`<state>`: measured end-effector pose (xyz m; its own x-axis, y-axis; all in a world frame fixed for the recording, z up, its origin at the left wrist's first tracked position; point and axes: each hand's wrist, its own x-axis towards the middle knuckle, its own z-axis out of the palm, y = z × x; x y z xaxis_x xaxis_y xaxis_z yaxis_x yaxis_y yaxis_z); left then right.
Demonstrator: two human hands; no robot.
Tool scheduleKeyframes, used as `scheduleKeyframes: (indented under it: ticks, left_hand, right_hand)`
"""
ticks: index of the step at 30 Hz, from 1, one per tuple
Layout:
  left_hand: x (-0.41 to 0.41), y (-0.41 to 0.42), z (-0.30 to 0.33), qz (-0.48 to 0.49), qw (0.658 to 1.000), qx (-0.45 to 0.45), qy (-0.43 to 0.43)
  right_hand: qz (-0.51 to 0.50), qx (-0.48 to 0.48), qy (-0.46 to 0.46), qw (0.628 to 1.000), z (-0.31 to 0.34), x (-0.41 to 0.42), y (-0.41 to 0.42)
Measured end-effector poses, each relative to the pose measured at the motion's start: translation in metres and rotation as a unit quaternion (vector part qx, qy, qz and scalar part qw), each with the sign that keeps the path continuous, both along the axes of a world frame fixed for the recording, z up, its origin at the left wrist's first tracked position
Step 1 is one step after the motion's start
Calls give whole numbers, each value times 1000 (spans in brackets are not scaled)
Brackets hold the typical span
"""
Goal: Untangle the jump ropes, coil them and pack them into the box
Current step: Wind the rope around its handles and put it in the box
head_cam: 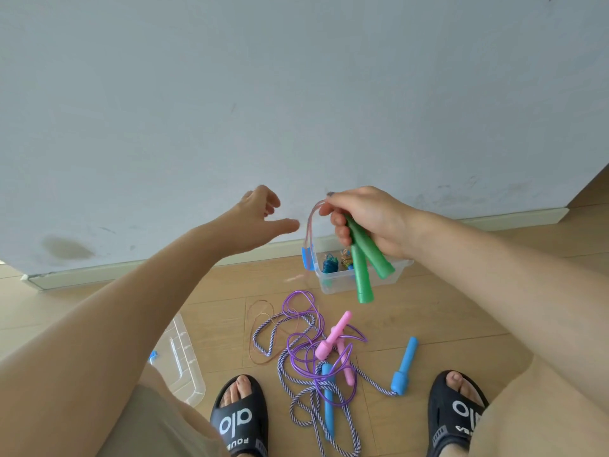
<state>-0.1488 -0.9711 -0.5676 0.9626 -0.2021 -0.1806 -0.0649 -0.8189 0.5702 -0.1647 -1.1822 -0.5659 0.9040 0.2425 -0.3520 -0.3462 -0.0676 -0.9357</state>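
Wood-plank floor [445, 311] meets a pale wall [296, 94] at a skirting board. I see the right hand [369, 222] closed around two green handles [364, 258], pinching their thin reddish cord [311, 222] into a loop above the clear box [333, 282], which already holds coiled ropes. Left hand [260, 219] hangs open, fingers spread, gripping nothing. On the floor between the black slides: tangled purple cord [303, 347], striped braided rope [283, 374], pink handles [333, 338], blue handles [405, 364]. Clear lid [184, 361] lies left.
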Motion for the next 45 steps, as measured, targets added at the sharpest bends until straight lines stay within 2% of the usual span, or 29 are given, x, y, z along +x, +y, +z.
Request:
scheduleKeyframes:
  ticks: [2, 3, 5, 8, 10, 19, 24, 26, 27, 29, 31, 32, 34, 36, 38, 42, 45]
  left_hand:
    - [-7, -12, 8, 10, 999, -36, 14]
    - [-12, -19, 12, 9, 994, -93, 61]
    - [-23, -32, 17, -14, 959, -214, 184]
    - [-35, -46, 14, -72, 932, -232, 269]
    - [-37, -50, 9, -62, 930, -235, 276]
    - [-23, -38, 8, -71, 943, -224, 236]
    - [-22, -35, 9, -81, 944, -218, 235]
    - [-23, -35, 9, -85, 945, -209, 236]
    - [-24, -34, 10, -86, 948, -198, 233]
    - [-24, -31, 12, -85, 955, -170, 227]
    - [-22, -28, 13, -85, 956, -160, 229]
    - [-20, -28, 14, -85, 954, -166, 233]
    - [-20, -27, 15, -88, 948, -180, 246]
    - [-20, -26, 17, -97, 942, -190, 259]
    - [-20, -23, 19, -102, 937, -198, 267]
    - [-16, -15, 26, -95, 930, -231, 270]
    - [-14, -10, 30, -99, 931, -216, 278]
  right_hand:
    - [-35, 68, 34, 996, 1, 3, 1]
    - [-48, 101, 47, 993, 2, 3, 2]
    - [-78, 149, 56, 984, 2, 5, 4]
    - [-128, 201, 57, 970, 0, 6, 10]
    - [-149, 220, 65, 962, -2, 8, 13]
    - [-168, 199, 77, 962, -1, 11, 4]
    - [-162, 170, 69, 969, -2, 9, -1]
    - [-145, 120, 66, 980, -2, 9, -2]
    - [-141, 69, 59, 986, -1, 8, -3]
    - [-139, -119, 6, 983, -3, 7, -6]
    - [-136, -306, -89, 938, -4, 6, -8]
    - [-133, -341, -143, 920, -3, 6, -8]
    - [-83, -284, -208, 932, -2, 7, -8]
    - [2, -221, -204, 954, -2, 4, -6]
    - [51, -207, -193, 958, -7, -1, -5]
    - [0, -220, -249, 943, -3, -3, -3]
    - [10, -224, -275, 935, 1, 0, -6]
